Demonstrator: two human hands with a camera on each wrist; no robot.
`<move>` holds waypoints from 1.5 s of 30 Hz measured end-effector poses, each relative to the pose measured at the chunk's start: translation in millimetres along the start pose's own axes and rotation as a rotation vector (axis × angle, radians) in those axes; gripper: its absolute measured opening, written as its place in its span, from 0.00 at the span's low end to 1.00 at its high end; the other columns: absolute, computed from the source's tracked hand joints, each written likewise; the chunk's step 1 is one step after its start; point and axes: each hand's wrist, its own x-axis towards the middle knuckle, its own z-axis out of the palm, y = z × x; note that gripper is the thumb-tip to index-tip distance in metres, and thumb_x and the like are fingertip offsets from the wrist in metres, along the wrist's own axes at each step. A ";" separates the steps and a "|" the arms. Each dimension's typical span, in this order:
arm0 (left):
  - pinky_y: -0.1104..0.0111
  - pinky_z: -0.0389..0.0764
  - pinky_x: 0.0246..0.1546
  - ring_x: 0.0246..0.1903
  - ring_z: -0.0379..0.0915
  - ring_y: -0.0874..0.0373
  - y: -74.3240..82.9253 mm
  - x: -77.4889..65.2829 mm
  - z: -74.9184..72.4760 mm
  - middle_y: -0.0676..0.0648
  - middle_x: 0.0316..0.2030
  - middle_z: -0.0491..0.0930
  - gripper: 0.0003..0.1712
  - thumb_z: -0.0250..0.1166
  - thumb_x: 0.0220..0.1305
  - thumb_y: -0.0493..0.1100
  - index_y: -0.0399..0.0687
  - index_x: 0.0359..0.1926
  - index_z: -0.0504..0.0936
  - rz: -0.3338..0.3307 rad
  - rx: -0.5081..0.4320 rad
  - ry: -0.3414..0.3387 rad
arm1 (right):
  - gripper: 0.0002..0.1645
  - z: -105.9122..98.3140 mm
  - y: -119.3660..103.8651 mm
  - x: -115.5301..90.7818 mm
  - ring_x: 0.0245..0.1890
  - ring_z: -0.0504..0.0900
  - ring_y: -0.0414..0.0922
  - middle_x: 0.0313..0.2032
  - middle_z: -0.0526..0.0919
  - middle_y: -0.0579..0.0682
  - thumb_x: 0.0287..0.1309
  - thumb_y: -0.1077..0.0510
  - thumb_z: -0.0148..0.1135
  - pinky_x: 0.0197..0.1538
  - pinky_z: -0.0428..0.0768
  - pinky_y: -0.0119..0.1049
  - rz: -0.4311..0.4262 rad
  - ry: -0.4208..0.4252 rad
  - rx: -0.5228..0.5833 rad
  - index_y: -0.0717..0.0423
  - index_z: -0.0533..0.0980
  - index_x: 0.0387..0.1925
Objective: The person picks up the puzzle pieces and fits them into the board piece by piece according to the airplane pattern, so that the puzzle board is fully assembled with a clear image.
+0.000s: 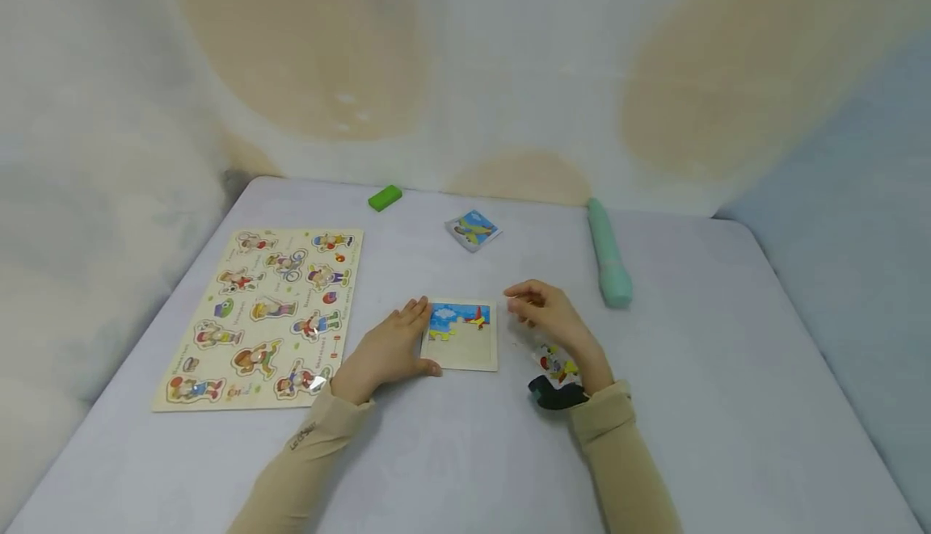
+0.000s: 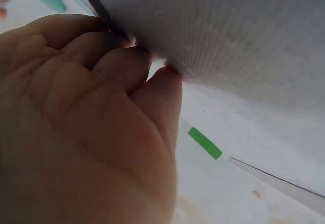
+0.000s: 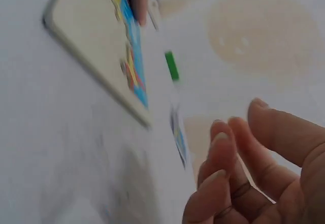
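Puzzle board point(image 1: 471, 351) against the left hand point(image 1: 395, 346), near the right hand point(image 1: 554, 317).

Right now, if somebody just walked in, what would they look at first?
Probably the big picture board full of little cartoon figures, on the left of the table. Next, the small, partly filled puzzle in the middle, with the left hand at its left edge and the right hand apart from it. The bright green block stands out near the table's far edge.
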 end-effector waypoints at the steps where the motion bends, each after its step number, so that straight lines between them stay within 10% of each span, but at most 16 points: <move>1: 0.50 0.53 0.74 0.75 0.44 0.42 -0.8 -0.3 -1.3 0.37 0.75 0.50 0.60 0.72 0.50 0.61 0.33 0.73 0.54 -0.004 0.005 0.005 | 0.19 -11.3 5.0 -2.3 0.31 0.76 0.41 0.37 0.81 0.58 0.65 0.57 0.59 0.32 0.77 0.31 0.004 0.018 -0.034 0.62 0.76 0.54; 10: 0.49 0.53 0.74 0.75 0.44 0.41 -4.9 -4.6 -5.6 0.37 0.75 0.50 0.60 0.73 0.50 0.60 0.33 0.73 0.54 -0.021 -0.005 0.016 | 0.30 -47.3 27.6 -21.6 0.30 0.68 0.44 0.33 0.69 0.51 0.50 0.61 0.72 0.31 0.69 0.31 0.178 0.003 -0.248 0.63 0.73 0.55; 16: 0.49 0.54 0.74 0.75 0.44 0.41 -2.5 -5.1 -1.6 0.37 0.75 0.50 0.60 0.73 0.50 0.60 0.34 0.73 0.54 -0.020 -0.028 0.020 | 0.16 -39.7 25.6 -22.6 0.37 0.69 0.48 0.38 0.73 0.56 0.49 0.64 0.71 0.37 0.69 0.34 0.139 0.022 -0.357 0.62 0.77 0.40; 30: 0.50 0.53 0.74 0.75 0.45 0.42 0.2 -1.6 1.7 0.38 0.75 0.51 0.60 0.73 0.49 0.60 0.35 0.73 0.55 -0.014 -0.007 0.020 | 0.26 -41.7 26.7 -12.6 0.39 0.69 0.48 0.40 0.72 0.55 0.48 0.66 0.71 0.39 0.71 0.35 0.213 0.063 -0.324 0.61 0.75 0.51; 37: 0.51 0.53 0.75 0.75 0.44 0.43 1.1 -3.2 1.2 0.38 0.75 0.50 0.60 0.74 0.49 0.59 0.35 0.73 0.55 -0.023 -0.014 0.019 | 0.24 -43.7 37.4 -14.7 0.32 0.71 0.43 0.38 0.79 0.55 0.58 0.60 0.66 0.31 0.71 0.30 0.156 0.034 -0.231 0.51 0.77 0.58; 45: 0.50 0.54 0.74 0.75 0.44 0.43 2.0 -1.5 1.3 0.38 0.75 0.50 0.59 0.73 0.50 0.60 0.35 0.73 0.54 -0.004 -0.010 0.018 | 0.28 -48.8 53.3 -14.0 0.39 0.85 0.35 0.55 0.80 0.64 0.72 0.64 0.45 0.45 0.84 0.27 0.135 0.024 0.222 0.57 0.62 0.71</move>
